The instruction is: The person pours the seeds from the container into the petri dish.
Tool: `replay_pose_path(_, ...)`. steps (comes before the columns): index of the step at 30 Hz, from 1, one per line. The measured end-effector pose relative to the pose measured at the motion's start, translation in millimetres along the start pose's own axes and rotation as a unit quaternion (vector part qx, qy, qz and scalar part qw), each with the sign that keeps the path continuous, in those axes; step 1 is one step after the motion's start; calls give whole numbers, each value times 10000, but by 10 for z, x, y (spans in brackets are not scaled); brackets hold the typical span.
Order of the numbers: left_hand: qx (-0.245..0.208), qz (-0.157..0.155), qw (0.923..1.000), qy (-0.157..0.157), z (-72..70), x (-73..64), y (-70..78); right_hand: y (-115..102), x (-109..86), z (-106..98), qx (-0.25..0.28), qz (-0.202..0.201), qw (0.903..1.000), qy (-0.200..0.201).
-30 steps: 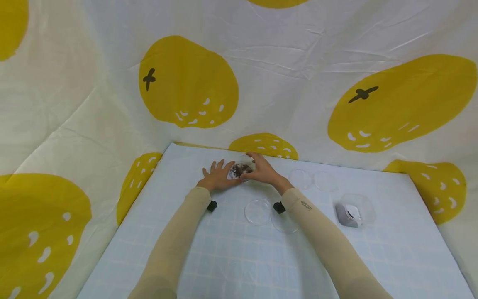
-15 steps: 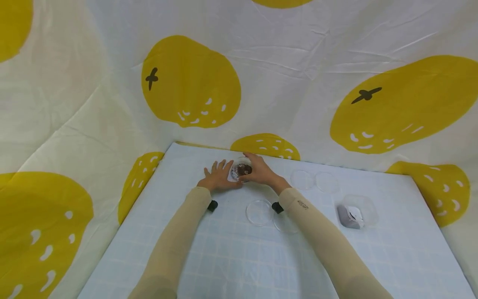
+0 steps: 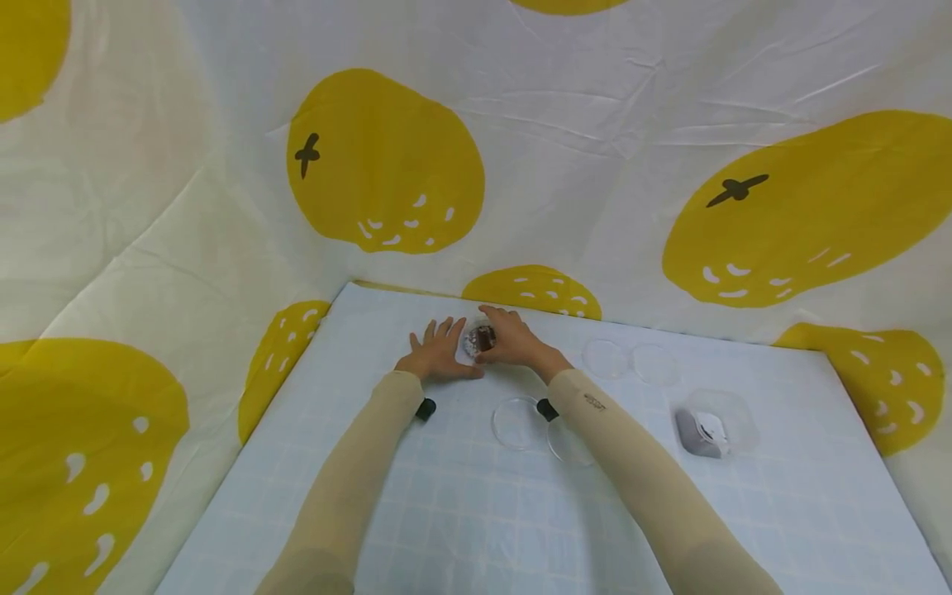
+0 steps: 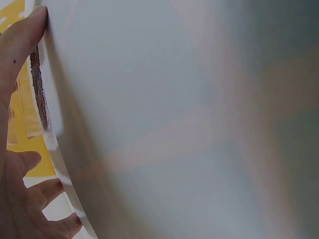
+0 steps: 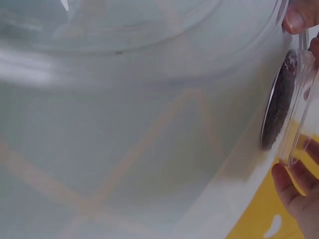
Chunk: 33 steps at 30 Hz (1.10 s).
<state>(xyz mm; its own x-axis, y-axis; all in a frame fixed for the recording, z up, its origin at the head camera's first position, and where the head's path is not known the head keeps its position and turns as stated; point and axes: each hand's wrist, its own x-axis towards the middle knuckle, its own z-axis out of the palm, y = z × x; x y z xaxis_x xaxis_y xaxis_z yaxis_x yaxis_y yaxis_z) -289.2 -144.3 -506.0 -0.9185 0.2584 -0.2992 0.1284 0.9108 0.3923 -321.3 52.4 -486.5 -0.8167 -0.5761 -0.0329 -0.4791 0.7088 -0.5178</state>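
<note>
Along the bottom of the head view, we had our left sleeve (image 3: 349, 479) and right sleeve (image 3: 647, 471) reaching over the pale blue bench (image 3: 454, 504), with a dark wrist device (image 3: 426, 409) by the left cuff. Between our arms lay a clear ring (image 3: 518, 424), and beside it a clear disc (image 3: 571, 445), partly behind the right sleeve. Off to the right stood a clear container (image 3: 735, 417), something grey (image 3: 695, 434) at its left; we couldn't tell whether that was inside.

Farther off, our left hand (image 3: 437, 357) had its fingers straight and spread wide, just beside a round dish (image 3: 477, 337). That dish, with dark brown and white contents, sat between our hands near the bench's far edge. Our right hand (image 3: 511, 339) held its clear rim, thumb and fingers curved round it. Beyond hung a white cloth (image 3: 558, 190) printed with yellow fruit.
</note>
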Motion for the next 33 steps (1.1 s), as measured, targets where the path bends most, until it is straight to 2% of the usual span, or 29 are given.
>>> replay_pose_path(18, 7, -13, 10000, 20, -8, -17, 18, -26, 10, 7, -141, 130, 9995, -241)
replay_pose_path(33, 71, -5, 9999, 72, -12, -20, 21, 18, 22, 36, -262, 68, 9991, -338)
